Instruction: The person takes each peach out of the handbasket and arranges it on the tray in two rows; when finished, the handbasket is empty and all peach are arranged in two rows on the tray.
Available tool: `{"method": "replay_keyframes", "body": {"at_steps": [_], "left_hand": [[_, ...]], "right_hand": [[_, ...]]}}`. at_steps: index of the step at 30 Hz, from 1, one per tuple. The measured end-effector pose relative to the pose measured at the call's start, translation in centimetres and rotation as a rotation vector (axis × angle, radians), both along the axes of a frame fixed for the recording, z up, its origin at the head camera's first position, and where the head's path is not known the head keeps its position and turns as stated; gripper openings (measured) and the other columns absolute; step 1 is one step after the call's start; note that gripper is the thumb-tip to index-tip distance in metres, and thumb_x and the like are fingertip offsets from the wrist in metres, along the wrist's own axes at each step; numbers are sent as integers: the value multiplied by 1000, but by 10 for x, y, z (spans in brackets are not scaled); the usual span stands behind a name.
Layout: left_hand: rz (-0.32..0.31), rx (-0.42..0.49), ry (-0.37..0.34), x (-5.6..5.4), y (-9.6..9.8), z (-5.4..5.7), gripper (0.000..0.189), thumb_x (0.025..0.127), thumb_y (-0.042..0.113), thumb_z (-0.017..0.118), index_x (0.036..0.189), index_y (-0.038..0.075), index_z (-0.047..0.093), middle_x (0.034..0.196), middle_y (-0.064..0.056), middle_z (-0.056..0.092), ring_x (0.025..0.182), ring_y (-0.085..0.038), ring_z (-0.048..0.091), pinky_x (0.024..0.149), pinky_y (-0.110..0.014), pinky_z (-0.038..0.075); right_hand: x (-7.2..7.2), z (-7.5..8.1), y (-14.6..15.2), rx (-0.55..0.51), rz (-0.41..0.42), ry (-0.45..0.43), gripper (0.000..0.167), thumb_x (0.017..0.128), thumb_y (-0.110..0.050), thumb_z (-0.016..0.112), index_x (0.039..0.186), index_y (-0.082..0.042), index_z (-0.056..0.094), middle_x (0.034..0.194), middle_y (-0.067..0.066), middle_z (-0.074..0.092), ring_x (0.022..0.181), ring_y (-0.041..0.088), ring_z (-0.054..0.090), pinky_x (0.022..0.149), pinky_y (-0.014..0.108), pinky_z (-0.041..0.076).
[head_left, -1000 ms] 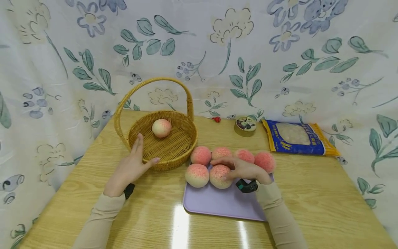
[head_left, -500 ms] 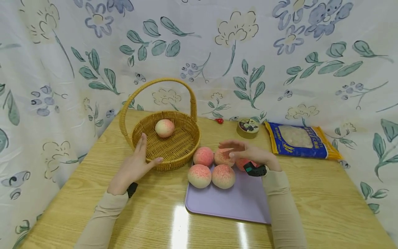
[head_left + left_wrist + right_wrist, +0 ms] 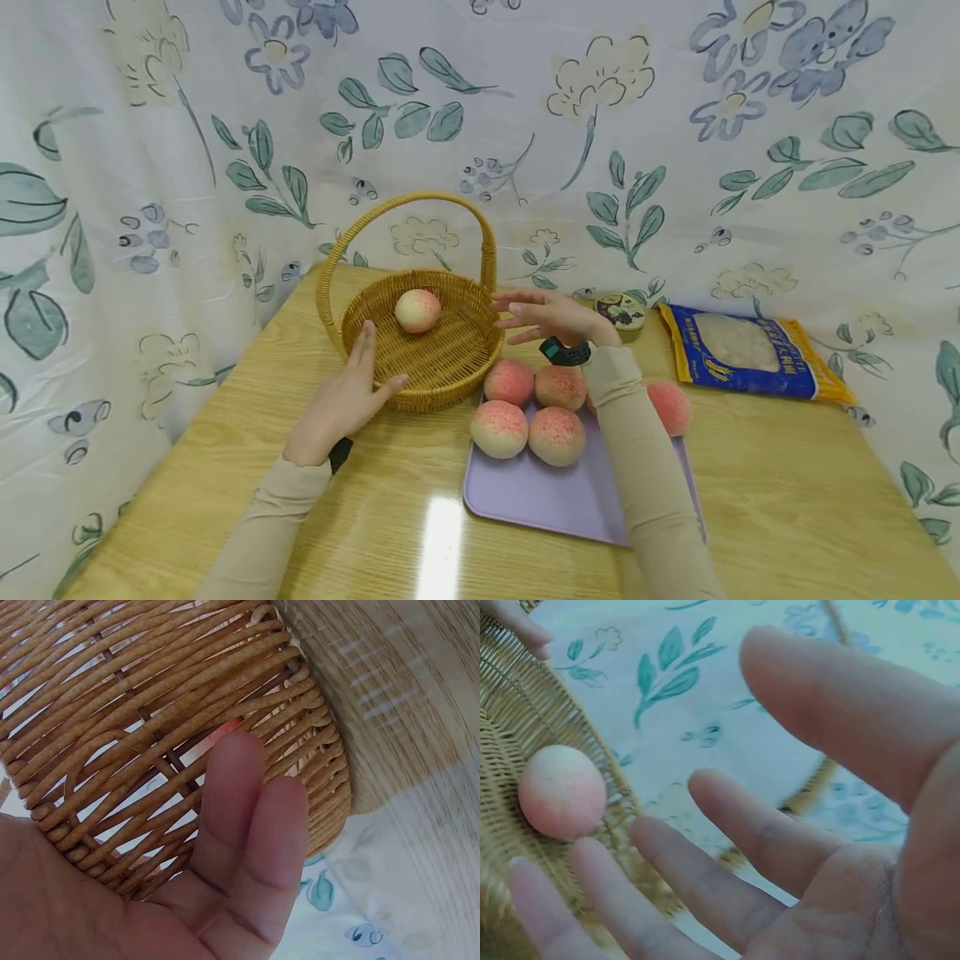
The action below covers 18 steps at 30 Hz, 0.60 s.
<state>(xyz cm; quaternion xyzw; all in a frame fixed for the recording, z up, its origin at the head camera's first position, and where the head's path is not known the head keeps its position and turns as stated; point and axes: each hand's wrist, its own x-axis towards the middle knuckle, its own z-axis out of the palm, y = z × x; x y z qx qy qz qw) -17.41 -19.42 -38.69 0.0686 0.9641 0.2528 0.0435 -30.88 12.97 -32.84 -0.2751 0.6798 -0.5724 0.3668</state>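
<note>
A round wicker basket [image 3: 450,350] with a tall handle stands on the table, and one pink-and-cream peach [image 3: 417,311] lies inside toward its back. My left hand [image 3: 341,408] rests at the basket's front left side, fingers straight. Up close in the left wrist view, two fingers [image 3: 255,832] lie along the woven wall. Near the basket's right rim hovers my right hand [image 3: 551,317], fingers spread and nothing held. Several peaches [image 3: 557,436] sit on a lilac tray [image 3: 540,504] at the right, some partly hidden behind my right forearm.
Behind the right hand stands a round tin [image 3: 622,312] with a fruit picture. A blue and yellow packet [image 3: 750,350] lies at the back right. Floral cloth [image 3: 525,125] hangs behind the table [image 3: 360,517].
My right hand has left the peaches on the tray and moved up and left to the basket's right rim, empty. My left hand stays at the basket. The head view has shifted slightly.
</note>
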Motion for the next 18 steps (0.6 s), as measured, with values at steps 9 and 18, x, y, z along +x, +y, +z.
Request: {"method": "replay_keyframes", "body": {"at_steps": [9, 18], "left_hand": [[13, -12, -2, -4, 2, 1, 96, 98, 55, 45, 152, 11, -21, 162, -17, -11, 50, -21, 55, 41, -31, 38], [29, 3, -22, -2, 1, 1, 97, 97, 53, 48, 152, 10, -20, 162, -17, -10, 44, -17, 49, 43, -31, 39]], "right_hand": [[-27, -13, -60, -4, -54, -180, 55, 108, -18, 29, 156, -3, 7, 162, 21, 8, 147, 43, 17, 110, 59, 32], [-72, -61, -115, 40, -133, -335, 81, 97, -41, 55, 157, -13, 9, 164, 13, 10, 149, 36, 18, 106, 51, 42]]}}
